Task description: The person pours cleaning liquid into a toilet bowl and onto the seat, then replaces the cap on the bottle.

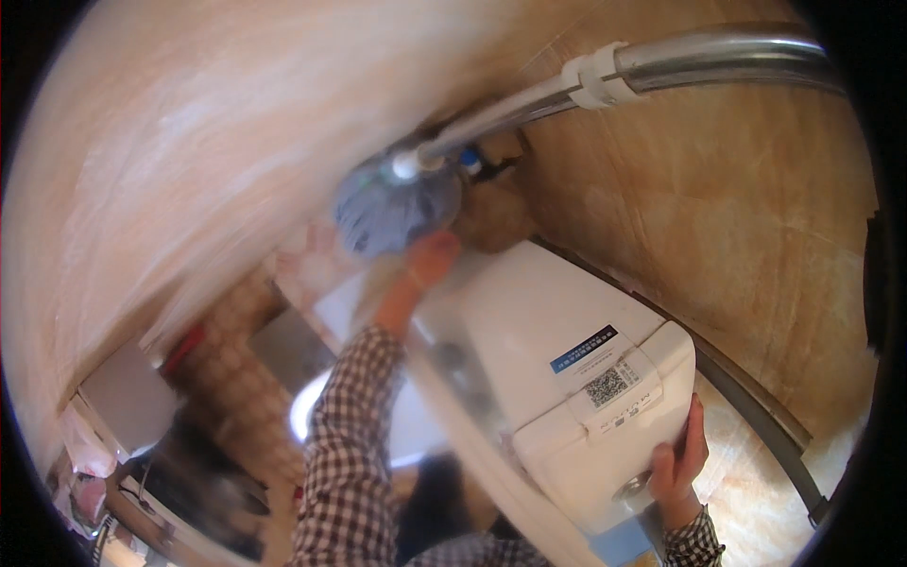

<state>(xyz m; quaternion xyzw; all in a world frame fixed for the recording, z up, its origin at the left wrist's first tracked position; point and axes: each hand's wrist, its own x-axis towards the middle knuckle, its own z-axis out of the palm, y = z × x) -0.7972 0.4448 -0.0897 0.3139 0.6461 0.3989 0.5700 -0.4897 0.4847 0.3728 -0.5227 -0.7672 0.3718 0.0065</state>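
My left hand point(434, 257) reaches out to the near edge of a grey-blue plastic bag point(397, 210), which seems to line a bin by the wall. The fingers look curled together, but blur hides what is in them. A large white box-shaped fixture point(562, 317) fills the middle and right, with a printed label point(605, 386) and a round metal button point(631, 487) on it. Against its near right end lies my right hand point(678, 465), fingers stretched along the side and thumb apart, close to the button.
A shiny metal pipe point(718, 55) with a white clamp point(600, 77) crosses the upper right. Beige marbled walls point(727, 198) close in. At the lower left stand a whitish box point(132, 397) and a dark object point(203, 482) on the tiled floor.
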